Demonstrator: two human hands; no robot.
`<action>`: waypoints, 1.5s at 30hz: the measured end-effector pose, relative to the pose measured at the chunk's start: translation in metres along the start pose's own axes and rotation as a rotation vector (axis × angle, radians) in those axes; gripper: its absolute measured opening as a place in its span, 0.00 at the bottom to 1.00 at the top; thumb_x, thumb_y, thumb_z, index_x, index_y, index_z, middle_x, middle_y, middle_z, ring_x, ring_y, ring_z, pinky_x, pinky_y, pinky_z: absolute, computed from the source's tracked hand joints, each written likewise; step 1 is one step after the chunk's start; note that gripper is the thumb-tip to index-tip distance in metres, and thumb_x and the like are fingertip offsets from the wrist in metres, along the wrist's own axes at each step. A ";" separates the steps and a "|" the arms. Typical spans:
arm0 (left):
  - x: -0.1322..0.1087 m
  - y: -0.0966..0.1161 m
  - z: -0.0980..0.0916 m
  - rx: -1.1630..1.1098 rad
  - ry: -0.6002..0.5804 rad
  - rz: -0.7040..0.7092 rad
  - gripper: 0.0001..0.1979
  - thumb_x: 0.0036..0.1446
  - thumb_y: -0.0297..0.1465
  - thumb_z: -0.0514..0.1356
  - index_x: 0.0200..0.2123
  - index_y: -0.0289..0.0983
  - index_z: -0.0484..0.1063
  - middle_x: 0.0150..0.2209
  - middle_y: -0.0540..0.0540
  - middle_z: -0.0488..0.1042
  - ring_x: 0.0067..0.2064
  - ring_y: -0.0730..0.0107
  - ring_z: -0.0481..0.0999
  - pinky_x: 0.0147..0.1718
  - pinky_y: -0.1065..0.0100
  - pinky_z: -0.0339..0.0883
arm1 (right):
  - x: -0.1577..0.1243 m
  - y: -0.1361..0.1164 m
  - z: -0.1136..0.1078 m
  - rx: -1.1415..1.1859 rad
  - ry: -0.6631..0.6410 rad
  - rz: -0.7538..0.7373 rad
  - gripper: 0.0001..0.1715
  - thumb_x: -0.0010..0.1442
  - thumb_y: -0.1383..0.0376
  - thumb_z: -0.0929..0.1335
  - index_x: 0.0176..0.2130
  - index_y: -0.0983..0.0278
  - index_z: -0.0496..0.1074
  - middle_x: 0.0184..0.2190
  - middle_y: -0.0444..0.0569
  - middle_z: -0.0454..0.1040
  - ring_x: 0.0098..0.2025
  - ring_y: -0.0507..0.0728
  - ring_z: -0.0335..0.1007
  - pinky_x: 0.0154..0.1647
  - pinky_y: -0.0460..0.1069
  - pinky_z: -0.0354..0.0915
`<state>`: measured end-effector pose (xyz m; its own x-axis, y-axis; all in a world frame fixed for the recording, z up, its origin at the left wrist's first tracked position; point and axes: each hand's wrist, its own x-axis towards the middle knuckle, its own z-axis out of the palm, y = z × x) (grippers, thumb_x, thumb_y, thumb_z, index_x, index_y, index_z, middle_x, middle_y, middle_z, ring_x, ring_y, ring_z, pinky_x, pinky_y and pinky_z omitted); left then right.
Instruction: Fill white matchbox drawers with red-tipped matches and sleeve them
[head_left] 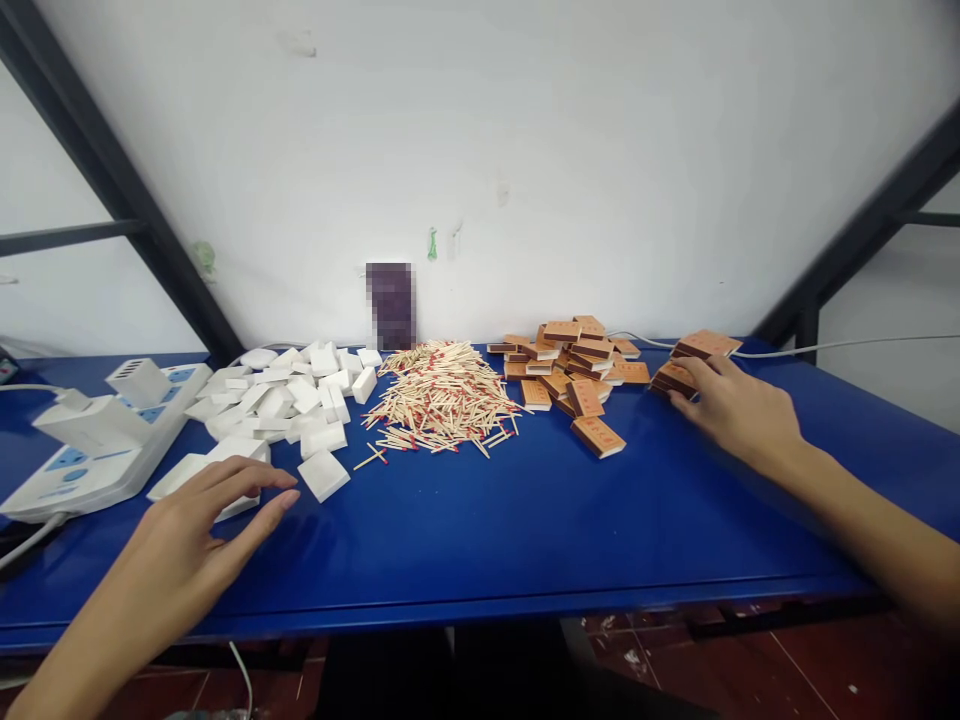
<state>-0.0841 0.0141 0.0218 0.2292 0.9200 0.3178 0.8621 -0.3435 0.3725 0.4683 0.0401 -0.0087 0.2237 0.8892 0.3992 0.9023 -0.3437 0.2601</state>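
My left hand [196,535] hovers at the front left, thumb and fingers apart, with nothing between them. Close to its fingertips lies a white matchbox tray [324,475], and behind it is a heap of similar white trays [289,395]. At the right, my right hand [731,405] has its thumb and fingers closed around a brown and orange matchbox [670,377], partly hidden by the fingers. Another matchbox [705,344] lies just behind it. A loose pile of matchboxes [581,362] stands left of this hand, with a single matchbox [598,437] at its front.
Between the trays and the boxes spreads a heap of red-tipped matches [446,395]. A white power strip [105,450] with plugged-in chargers is at the far left. A blurred dark rectangle [391,305] stands against the wall. The blue table [480,530] ends at its front edge.
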 end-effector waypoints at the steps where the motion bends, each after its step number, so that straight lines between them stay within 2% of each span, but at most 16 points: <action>1: 0.000 0.001 0.001 -0.005 -0.004 0.000 0.21 0.59 0.54 0.55 0.39 0.46 0.78 0.44 0.47 0.77 0.45 0.58 0.77 0.29 0.69 0.76 | 0.002 0.002 0.001 0.002 -0.004 0.006 0.23 0.69 0.56 0.60 0.58 0.63 0.64 0.54 0.56 0.72 0.40 0.64 0.76 0.25 0.52 0.58; 6: 0.001 0.006 0.004 -0.020 -0.042 0.028 0.20 0.62 0.51 0.54 0.41 0.44 0.78 0.46 0.44 0.76 0.46 0.58 0.76 0.28 0.71 0.74 | -0.003 0.003 -0.004 0.038 -0.014 -0.006 0.22 0.69 0.55 0.59 0.57 0.63 0.65 0.56 0.56 0.71 0.41 0.66 0.76 0.27 0.54 0.63; 10: 0.001 0.010 0.011 -0.003 -0.050 0.070 0.19 0.65 0.48 0.53 0.45 0.43 0.76 0.51 0.44 0.73 0.50 0.58 0.74 0.32 0.71 0.73 | -0.026 -0.019 -0.012 0.278 -0.019 -0.326 0.21 0.69 0.55 0.60 0.53 0.62 0.69 0.49 0.55 0.74 0.41 0.63 0.76 0.37 0.55 0.70; 12: 0.001 0.013 0.015 0.016 -0.036 0.107 0.18 0.66 0.47 0.54 0.47 0.43 0.76 0.52 0.44 0.73 0.51 0.58 0.74 0.40 0.68 0.73 | -0.038 -0.034 -0.014 0.427 -0.045 -0.506 0.23 0.69 0.53 0.60 0.57 0.61 0.69 0.47 0.54 0.74 0.41 0.61 0.76 0.42 0.56 0.71; 14: 0.001 0.015 0.019 0.037 -0.027 0.151 0.16 0.66 0.45 0.54 0.47 0.44 0.76 0.52 0.45 0.73 0.52 0.58 0.73 0.49 0.62 0.70 | -0.046 -0.045 -0.015 0.538 -0.048 -0.592 0.23 0.70 0.54 0.59 0.57 0.59 0.70 0.49 0.54 0.72 0.47 0.61 0.74 0.48 0.57 0.71; 16: 0.002 0.018 0.022 0.053 -0.037 0.189 0.15 0.67 0.44 0.54 0.47 0.45 0.76 0.53 0.46 0.73 0.54 0.57 0.72 0.55 0.57 0.66 | -0.049 -0.051 -0.015 0.600 -0.038 -0.608 0.21 0.70 0.56 0.59 0.55 0.58 0.72 0.52 0.54 0.71 0.51 0.62 0.73 0.52 0.58 0.71; 20: 0.004 0.019 0.026 0.066 -0.074 0.220 0.15 0.67 0.42 0.54 0.47 0.43 0.76 0.49 0.45 0.76 0.52 0.55 0.72 0.53 0.54 0.65 | -0.052 -0.056 -0.022 0.657 0.002 -0.595 0.20 0.70 0.58 0.60 0.56 0.57 0.71 0.53 0.54 0.70 0.49 0.61 0.74 0.50 0.58 0.72; 24: 0.005 0.024 0.030 0.042 -0.126 0.234 0.14 0.68 0.36 0.52 0.43 0.40 0.77 0.43 0.45 0.79 0.46 0.58 0.76 0.48 0.57 0.68 | -0.056 -0.071 -0.038 0.737 0.032 -0.682 0.18 0.70 0.60 0.60 0.54 0.59 0.72 0.49 0.54 0.73 0.47 0.59 0.75 0.46 0.54 0.72; 26: 0.003 0.030 0.033 0.017 -0.160 0.252 0.13 0.68 0.33 0.52 0.41 0.41 0.77 0.43 0.46 0.79 0.45 0.60 0.76 0.49 0.58 0.67 | -0.054 -0.083 -0.048 0.766 0.026 -0.764 0.18 0.70 0.62 0.59 0.52 0.60 0.73 0.45 0.53 0.75 0.44 0.58 0.74 0.43 0.53 0.70; 29: -0.001 0.047 0.039 -0.017 -0.213 0.273 0.12 0.68 0.30 0.52 0.41 0.42 0.77 0.43 0.48 0.78 0.44 0.62 0.76 0.51 0.56 0.65 | -0.044 -0.103 -0.061 0.736 0.069 -0.827 0.15 0.69 0.61 0.61 0.47 0.60 0.75 0.40 0.52 0.77 0.42 0.60 0.72 0.46 0.56 0.66; 31: -0.004 0.060 0.046 -0.030 -0.240 0.300 0.12 0.69 0.30 0.53 0.43 0.41 0.77 0.43 0.47 0.78 0.44 0.62 0.76 0.53 0.54 0.64 | -0.034 -0.117 -0.072 0.709 0.017 -0.846 0.13 0.68 0.61 0.62 0.41 0.60 0.75 0.37 0.51 0.77 0.40 0.59 0.72 0.42 0.54 0.65; 34: -0.008 0.077 0.059 -0.038 -0.239 0.364 0.12 0.70 0.30 0.52 0.46 0.40 0.76 0.42 0.45 0.77 0.43 0.62 0.75 0.53 0.52 0.64 | -0.017 -0.140 -0.089 0.573 -0.112 -0.914 0.11 0.67 0.61 0.64 0.36 0.60 0.74 0.32 0.47 0.76 0.33 0.56 0.70 0.33 0.50 0.60; 37: -0.012 0.088 0.070 -0.052 -0.215 0.385 0.12 0.68 0.31 0.55 0.50 0.40 0.74 0.45 0.44 0.75 0.46 0.59 0.74 0.53 0.50 0.65 | -0.006 -0.159 -0.100 0.458 -0.120 -0.920 0.11 0.64 0.57 0.67 0.35 0.61 0.74 0.35 0.49 0.77 0.34 0.58 0.72 0.29 0.49 0.55; 41: -0.014 0.091 0.075 -0.086 -0.160 0.453 0.14 0.68 0.31 0.55 0.55 0.41 0.70 0.50 0.42 0.73 0.49 0.57 0.72 0.52 0.51 0.66 | -0.006 -0.177 -0.101 0.387 -0.146 -0.893 0.15 0.63 0.55 0.67 0.36 0.63 0.75 0.35 0.52 0.79 0.35 0.60 0.74 0.29 0.50 0.56; 45: -0.010 0.088 0.072 -0.149 -0.125 0.495 0.11 0.69 0.30 0.54 0.51 0.41 0.72 0.48 0.44 0.75 0.47 0.60 0.72 0.51 0.53 0.65 | -0.015 -0.185 -0.095 0.330 -0.172 -0.874 0.12 0.65 0.60 0.65 0.35 0.63 0.75 0.35 0.52 0.80 0.34 0.60 0.75 0.28 0.49 0.54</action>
<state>0.0218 -0.0123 -0.0110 0.6522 0.6535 0.3841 0.5660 -0.7569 0.3267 0.2632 0.0614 0.0204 -0.5522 0.8328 0.0387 0.8288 0.5433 0.1336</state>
